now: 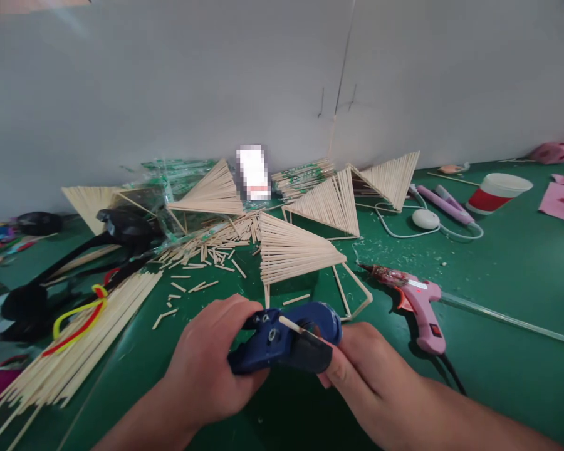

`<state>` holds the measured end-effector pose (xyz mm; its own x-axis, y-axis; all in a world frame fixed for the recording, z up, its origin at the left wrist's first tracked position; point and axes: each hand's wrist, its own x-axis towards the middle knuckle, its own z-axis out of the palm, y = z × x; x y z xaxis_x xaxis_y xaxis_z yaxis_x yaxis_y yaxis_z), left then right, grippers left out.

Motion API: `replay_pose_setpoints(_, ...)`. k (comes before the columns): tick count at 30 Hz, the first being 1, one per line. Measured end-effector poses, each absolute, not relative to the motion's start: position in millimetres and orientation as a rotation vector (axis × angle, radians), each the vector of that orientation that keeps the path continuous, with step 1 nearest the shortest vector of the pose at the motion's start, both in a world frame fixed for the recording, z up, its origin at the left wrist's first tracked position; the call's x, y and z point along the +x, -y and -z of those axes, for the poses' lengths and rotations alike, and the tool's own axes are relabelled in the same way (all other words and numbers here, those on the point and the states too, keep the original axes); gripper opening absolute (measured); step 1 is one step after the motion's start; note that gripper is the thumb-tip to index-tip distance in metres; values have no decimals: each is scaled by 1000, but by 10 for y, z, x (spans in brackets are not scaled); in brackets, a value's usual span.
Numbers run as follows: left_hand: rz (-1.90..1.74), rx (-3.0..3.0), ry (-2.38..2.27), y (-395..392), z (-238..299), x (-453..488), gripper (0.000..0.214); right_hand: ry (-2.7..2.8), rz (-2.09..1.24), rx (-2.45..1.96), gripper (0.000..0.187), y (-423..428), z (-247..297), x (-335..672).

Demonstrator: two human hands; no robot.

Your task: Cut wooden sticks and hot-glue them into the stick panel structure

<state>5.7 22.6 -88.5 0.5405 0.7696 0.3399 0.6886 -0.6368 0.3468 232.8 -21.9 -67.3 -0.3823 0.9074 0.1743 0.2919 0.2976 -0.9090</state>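
My left hand (211,357) is wrapped around the handles of a dark blue hand cutter (272,338) with a curved jaw. Against the cutter's far side, my right hand (361,369) is closed with its fingers pinched on a thin wooden stick (290,324). The stick lies across the cutter's jaw, its pale tip pointing left; the rest is hidden by the tool and fingers. Just beyond the hands stands a fan-shaped stick structure (296,250) made of many sticks laid side by side, on a thin frame.
To the right lies a pink glue gun (420,297) with a clear glue stick in it. Long sticks (98,338) lie at left beside black straps (122,232). Cut pieces (216,254), more fan structures (329,207), a phone (254,172) and a paper cup (498,191) stand farther back.
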Motion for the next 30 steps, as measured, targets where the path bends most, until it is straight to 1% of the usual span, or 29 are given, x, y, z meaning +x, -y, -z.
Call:
replay_pose_setpoints(4, -682, 2600, -1246, -224, 880, 59, 43, 1842, -956, -1079, 32, 211, 727, 2325)
replay_pose_setpoints(9, -690, 2569, -1218, -205, 856, 79, 42, 1850, -924, -1099, 29, 225, 745, 2314)
replay_pose_setpoints(18, -686, 2571, -1255, -209, 863, 73, 34, 1832, -817, -1142, 30, 218, 795, 2280)
replay_pose_setpoints(21, -658, 2601, -1248, -208, 838, 68, 26, 1813, -842, -1169, 31, 240, 807, 2283)
replay_pose_setpoints(23, -660, 2611, -1242, -212, 818, 70, 23, 1780, -938, -1159, 33, 236, 801, 2296)
replay_pose_setpoints(24, -662, 2616, -1241, -217, 810, 72, 23, 1749, -1049, -1144, 35, 226, 792, 2306)
replay_pose_setpoints(28, -648, 2612, -1218, -246, 807, 77, 21, 1448, -1810, -919, 45, 154, 731, 2365)
replay_pose_setpoints(30, -649, 2604, -1193, -256, 818, 77, 22, 1333, -2038, -757, 49, 125, 699, 2389)
